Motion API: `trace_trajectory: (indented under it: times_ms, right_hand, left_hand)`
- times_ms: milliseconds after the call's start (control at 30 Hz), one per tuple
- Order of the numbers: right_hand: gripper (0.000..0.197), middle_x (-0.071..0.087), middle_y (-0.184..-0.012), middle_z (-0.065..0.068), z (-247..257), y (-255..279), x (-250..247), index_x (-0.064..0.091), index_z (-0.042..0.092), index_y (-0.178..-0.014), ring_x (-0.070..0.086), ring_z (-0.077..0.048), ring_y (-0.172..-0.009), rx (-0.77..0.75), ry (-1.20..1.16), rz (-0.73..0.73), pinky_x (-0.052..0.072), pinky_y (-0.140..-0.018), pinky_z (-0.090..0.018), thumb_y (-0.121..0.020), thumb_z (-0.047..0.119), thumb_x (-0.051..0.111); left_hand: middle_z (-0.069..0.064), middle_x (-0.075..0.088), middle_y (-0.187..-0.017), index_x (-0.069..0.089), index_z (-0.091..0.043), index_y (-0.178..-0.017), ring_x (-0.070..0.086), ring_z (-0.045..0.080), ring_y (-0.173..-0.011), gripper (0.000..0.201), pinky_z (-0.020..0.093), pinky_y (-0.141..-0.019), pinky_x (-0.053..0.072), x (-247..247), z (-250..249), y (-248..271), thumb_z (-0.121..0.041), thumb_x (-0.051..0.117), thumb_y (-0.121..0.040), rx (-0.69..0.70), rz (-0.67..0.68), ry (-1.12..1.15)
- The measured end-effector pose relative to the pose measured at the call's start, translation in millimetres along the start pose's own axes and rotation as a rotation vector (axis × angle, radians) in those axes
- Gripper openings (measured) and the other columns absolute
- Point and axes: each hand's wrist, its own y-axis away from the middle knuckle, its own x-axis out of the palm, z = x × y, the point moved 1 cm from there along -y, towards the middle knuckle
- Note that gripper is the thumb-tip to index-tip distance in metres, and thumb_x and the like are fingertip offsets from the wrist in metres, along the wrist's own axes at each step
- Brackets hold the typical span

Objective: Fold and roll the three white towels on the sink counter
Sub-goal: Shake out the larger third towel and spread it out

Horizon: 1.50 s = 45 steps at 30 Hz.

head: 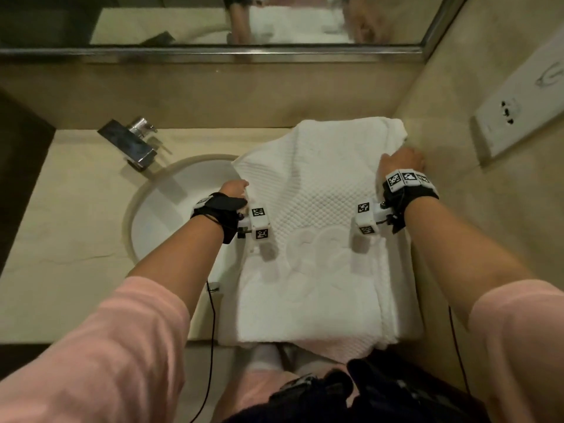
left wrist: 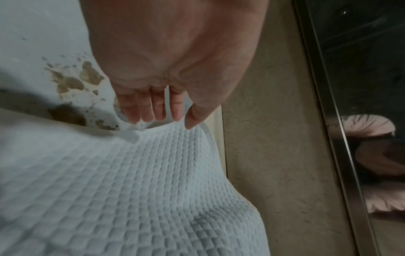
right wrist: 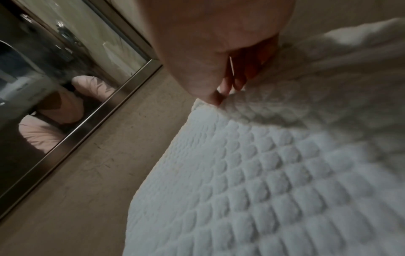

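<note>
Head view: a white waffle-weave towel (head: 308,190) lies spread on the right part of the beige worktop (head: 70,215), its near end overhanging the front edge and its left edge reaching over the rim of the round white basin (head: 171,190). It rests on further white towelling (head: 308,306), whose layers cannot be counted.

The left hand (head: 233,188) is at the towel's left edge, above the basin. In the left wrist view the thumb (left wrist: 194,117) lies on top of the hemmed edge and the fingers (left wrist: 144,110) point down behind it, pinching the cloth, which rises to the hand in a raised fold.

The right hand (head: 403,161) is at the towel's right edge, close to the side wall (head: 442,209). In the right wrist view its fingers (right wrist: 238,76) are curled into the cloth and the thumb (right wrist: 210,93) presses against the edge, so the hand grips the towel there.

Both hands hold opposite side edges at about the same distance along the towel, which spans between them.

A chrome tap (head: 134,141) stands behind the basin; a mirror (head: 213,22) runs along the back wall, and a socket plate (head: 518,117) is on the side wall.
</note>
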Motion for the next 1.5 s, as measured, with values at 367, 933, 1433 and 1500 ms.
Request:
trace_trajectory:
  times_ms: [367,933,1433,1500]
  right_hand:
    - [0.043,0.055,-0.125,-0.02,25.6,-31.7,-12.2,0.037,0.003,-0.131,0.057,-0.037,-0.112,-0.028,-0.098,-0.057,0.046,-0.086,-0.037,-0.092,0.011,0.052]
    - [0.023,0.054,-0.12,-0.01,51.4,-62.4,-14.9,0.045,0.022,-0.09,0.055,-0.025,-0.096,-0.052,-0.353,-0.214,0.045,-0.088,-0.031,-0.075,0.004,0.045]
    - [0.043,0.043,-0.103,-0.004,64.4,-66.7,-24.0,0.042,0.032,-0.059,0.047,0.003,-0.074,-0.299,-0.608,-0.52,0.039,-0.083,-0.005,-0.07,-0.009,0.039]
    - [0.043,0.043,-0.098,-0.003,66.8,-69.3,-23.2,0.042,0.034,-0.06,0.047,0.0,-0.073,-0.321,-0.627,-0.535,0.038,-0.081,-0.003,-0.069,-0.008,0.039]
  left_hand:
    - [0.013,0.033,-0.137,0.047,-0.014,-0.126,0.048,0.034,-0.117,0.041,0.037,-0.099,0.045,-11.5,-64.9,-77.5,-0.011,0.061,-0.087,0.184,-0.154,-0.548]
    - [0.021,0.063,-0.096,0.041,-0.005,-0.115,0.05,0.039,-0.097,0.02,0.041,-0.076,0.037,-10.7,-68.8,-83.9,-0.012,0.033,-0.099,0.654,-0.42,-0.997]
    - [0.006,0.063,-0.088,0.047,-0.018,-0.11,0.06,0.025,-0.077,0.016,0.037,-0.065,0.047,-40.2,-156.0,-54.7,-0.029,0.041,-0.1,0.862,-0.727,-0.518]
    - [0.003,0.061,-0.086,0.049,-0.018,-0.109,0.059,0.022,-0.076,0.016,0.036,-0.065,0.047,-41.5,-158.1,-58.4,-0.029,0.043,-0.1,0.902,-0.734,-0.5]
